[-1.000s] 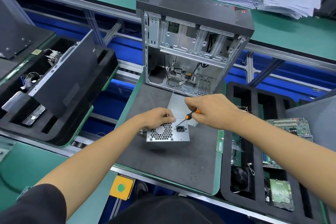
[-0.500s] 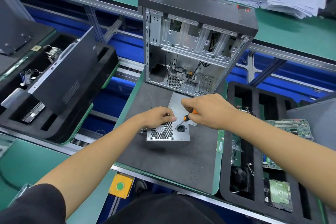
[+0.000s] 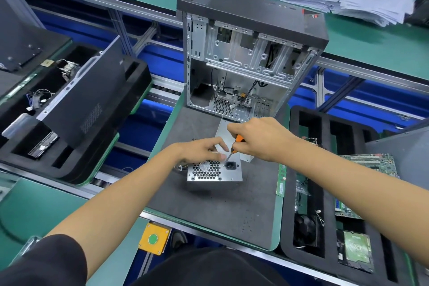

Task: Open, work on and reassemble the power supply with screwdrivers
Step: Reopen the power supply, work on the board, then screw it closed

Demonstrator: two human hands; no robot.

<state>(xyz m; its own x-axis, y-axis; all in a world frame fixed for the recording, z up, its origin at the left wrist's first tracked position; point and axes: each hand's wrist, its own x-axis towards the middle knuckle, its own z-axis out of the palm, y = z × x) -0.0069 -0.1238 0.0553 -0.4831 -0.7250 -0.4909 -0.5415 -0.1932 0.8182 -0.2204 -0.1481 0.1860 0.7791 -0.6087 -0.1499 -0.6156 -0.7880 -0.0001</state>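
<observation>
A silver power supply (image 3: 214,173) lies on the grey mat (image 3: 232,211), its honeycomb fan grille and black power socket facing me. My left hand (image 3: 199,150) rests on its top edge, fingers curled over the metal and steadying it. My right hand (image 3: 262,138) grips an orange-and-black screwdriver (image 3: 236,144), its thin shaft angled down to the supply's top edge just above the socket. A loose silver cover plate (image 3: 226,130) lies flat behind the supply, partly hidden by both hands.
An open computer tower (image 3: 250,53) stands upright at the mat's far edge. A black foam tray (image 3: 308,258) on the right holds a motherboard (image 3: 366,169), a hard drive and a fan. Another tray with a black panel (image 3: 88,100) sits left. Paper stacks lie far right.
My right hand has tipped the screwdriver more upright, its tip staying near the socket. The left hand stays on the power supply.
</observation>
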